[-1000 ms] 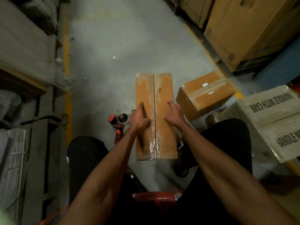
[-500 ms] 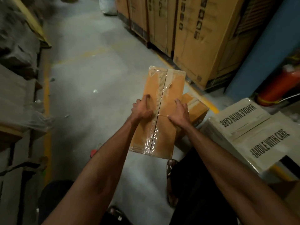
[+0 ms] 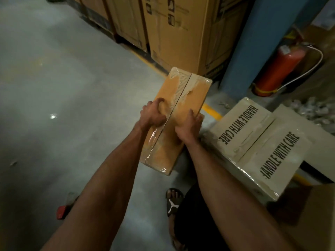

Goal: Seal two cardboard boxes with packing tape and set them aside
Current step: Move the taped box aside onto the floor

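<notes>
grey warehouse floor (image 3: 54,87) lies under a taped brown box (image 3: 183,105) held in the air near the white cartons (image 3: 253,142). left hand (image 3: 152,115) and right hand (image 3: 187,127) both grip its top and sides. this box looks sealed and is being set aside; a second box edge (image 3: 201,117) barely shows beneath it.

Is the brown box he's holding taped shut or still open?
Shut. The brown box has flaps meeting flat, with shiny tape over the seam.
</notes>
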Tool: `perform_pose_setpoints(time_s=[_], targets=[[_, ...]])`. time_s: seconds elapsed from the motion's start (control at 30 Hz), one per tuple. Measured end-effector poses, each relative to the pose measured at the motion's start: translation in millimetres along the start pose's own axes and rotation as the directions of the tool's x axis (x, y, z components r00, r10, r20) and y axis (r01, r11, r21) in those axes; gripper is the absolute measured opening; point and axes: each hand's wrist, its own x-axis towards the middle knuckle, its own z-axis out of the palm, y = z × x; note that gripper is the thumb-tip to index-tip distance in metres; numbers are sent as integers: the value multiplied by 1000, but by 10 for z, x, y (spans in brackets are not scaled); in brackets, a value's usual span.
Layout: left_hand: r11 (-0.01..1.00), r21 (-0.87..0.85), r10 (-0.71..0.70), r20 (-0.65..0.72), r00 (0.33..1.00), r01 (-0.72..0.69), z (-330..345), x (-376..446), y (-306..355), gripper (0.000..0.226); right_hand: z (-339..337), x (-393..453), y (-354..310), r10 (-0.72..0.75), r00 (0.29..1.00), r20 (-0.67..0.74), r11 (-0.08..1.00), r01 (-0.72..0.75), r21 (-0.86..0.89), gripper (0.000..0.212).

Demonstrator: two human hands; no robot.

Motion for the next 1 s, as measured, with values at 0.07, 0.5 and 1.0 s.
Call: perform_pose_setpoints(time_s=[0.07, 0.5, 1.0], targets=[[998, 12, 63, 11, 998, -64, 46, 156, 124, 86, 10, 146, 58, 34, 999, -10, 999, -34, 10, 92], [959, 222, 165, 53, 985, -173, 277, 374, -61, 59, 99, 185, 4, 76, 996, -47, 997, -77, -25, 78], [971, -235, -61, -371, 926, -30, 57, -1081, -1519, 46, 464, -737, -706, -418, 909, 11, 884, 409, -227, 46]])
